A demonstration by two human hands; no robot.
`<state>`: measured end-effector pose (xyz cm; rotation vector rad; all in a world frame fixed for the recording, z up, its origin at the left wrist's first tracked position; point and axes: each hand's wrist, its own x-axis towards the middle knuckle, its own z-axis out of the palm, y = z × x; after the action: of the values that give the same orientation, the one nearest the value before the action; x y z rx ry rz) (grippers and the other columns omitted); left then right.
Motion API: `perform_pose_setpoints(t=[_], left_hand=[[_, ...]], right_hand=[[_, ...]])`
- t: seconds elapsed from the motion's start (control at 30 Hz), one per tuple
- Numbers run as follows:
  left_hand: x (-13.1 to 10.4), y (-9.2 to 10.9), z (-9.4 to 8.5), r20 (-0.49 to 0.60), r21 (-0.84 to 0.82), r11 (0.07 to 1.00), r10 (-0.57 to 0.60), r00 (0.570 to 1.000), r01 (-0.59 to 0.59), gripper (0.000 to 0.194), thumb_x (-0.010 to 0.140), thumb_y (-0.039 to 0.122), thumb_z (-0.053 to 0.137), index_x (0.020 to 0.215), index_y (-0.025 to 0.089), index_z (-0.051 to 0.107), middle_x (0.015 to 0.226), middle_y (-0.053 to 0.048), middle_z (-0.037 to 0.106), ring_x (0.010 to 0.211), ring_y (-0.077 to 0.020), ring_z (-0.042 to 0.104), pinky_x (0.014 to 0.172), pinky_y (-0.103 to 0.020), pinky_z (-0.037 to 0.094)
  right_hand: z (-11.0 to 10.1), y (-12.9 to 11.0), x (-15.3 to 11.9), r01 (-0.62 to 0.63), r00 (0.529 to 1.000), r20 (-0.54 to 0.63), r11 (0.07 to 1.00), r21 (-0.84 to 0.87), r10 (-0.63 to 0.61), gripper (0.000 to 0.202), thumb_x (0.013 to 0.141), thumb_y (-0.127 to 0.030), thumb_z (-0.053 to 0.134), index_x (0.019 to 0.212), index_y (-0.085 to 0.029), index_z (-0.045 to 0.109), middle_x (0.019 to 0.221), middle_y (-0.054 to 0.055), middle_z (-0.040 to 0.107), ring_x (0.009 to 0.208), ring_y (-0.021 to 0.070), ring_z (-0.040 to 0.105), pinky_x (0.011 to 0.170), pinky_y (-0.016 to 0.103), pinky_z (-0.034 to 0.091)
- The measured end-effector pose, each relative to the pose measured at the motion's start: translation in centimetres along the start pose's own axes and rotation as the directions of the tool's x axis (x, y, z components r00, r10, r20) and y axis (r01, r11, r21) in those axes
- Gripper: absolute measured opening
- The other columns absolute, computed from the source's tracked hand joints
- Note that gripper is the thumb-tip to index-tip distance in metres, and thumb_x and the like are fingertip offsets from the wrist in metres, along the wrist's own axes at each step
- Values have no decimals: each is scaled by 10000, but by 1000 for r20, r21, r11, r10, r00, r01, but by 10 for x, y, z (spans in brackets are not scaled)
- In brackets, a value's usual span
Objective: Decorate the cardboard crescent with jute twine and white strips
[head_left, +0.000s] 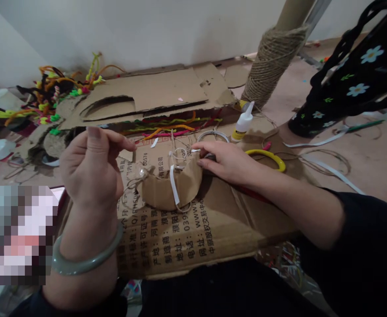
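A curved cardboard piece [160, 191] with a white strip [174, 185] and twine on it lies on a printed cardboard sheet [226, 237]. My right hand [222, 160] is closed at the piece's upper right edge, thumb and fingers pinching there; a dark object shows partly between the fingers. My left hand [96, 163], with a bangle on its wrist, is raised left of the piece. Its thumb points up and its index finger stretches right, apart from each other; nothing shows between them. Behind the piece are a small ring [181, 153] and a larger white ring [215, 133].
A glue bottle [242, 123] and a yellow ring [281, 163] stand and lie to the right. Farther back are a twine-wrapped tube [272, 61], a black flowered bag [351, 79] and cut cardboard [167, 88]. Colourful pipe cleaners [48, 92] pile at back left.
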<state>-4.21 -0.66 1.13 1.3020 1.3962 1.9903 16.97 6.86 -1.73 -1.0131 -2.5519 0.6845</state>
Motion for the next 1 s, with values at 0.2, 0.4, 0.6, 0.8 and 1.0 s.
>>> perform_pose_setpoints(t=[0.2,0.4,0.6,0.8,1.0], left_hand=[[2,-6,-11,-14,61,997,-48,999,49,370,830,478,535,687,171,684,635,-9,657,631,-132,619,623,-297,446],[9,-13,-26,-101,147,971,-175,979,189,260,776,395,628,734,141,669,701,-20,658,670,-116,600,627,-254,413],[7,-14,-30,41,159,908,-398,917,387,334,723,502,632,762,172,663,658,-18,633,595,-115,568,536,-239,414],[-1,-6,-22,282,253,823,-566,775,508,199,595,344,760,653,171,681,642,-29,660,555,-126,549,520,-240,445],[-3,0,-19,263,241,829,-556,789,504,110,586,244,757,617,171,681,616,-5,664,566,-112,559,549,-215,452]], right_hand=[[7,-2,3,-2,987,-138,851,526,88,245,756,-98,555,983,-153,629,798,6,649,717,115,586,673,258,477],[5,-9,3,-127,969,-20,567,814,246,174,718,-62,577,841,-168,640,747,-12,649,644,81,576,632,229,506],[-5,3,6,-77,945,-67,419,905,319,156,712,-89,594,834,-173,642,789,1,660,674,91,597,630,243,542],[-9,7,9,-47,930,-102,390,920,353,165,722,-64,569,828,-173,631,744,-16,637,644,75,583,598,225,528],[-10,7,10,-19,928,-146,436,900,342,157,751,-100,559,880,-177,604,791,-16,612,671,72,561,590,202,505]])
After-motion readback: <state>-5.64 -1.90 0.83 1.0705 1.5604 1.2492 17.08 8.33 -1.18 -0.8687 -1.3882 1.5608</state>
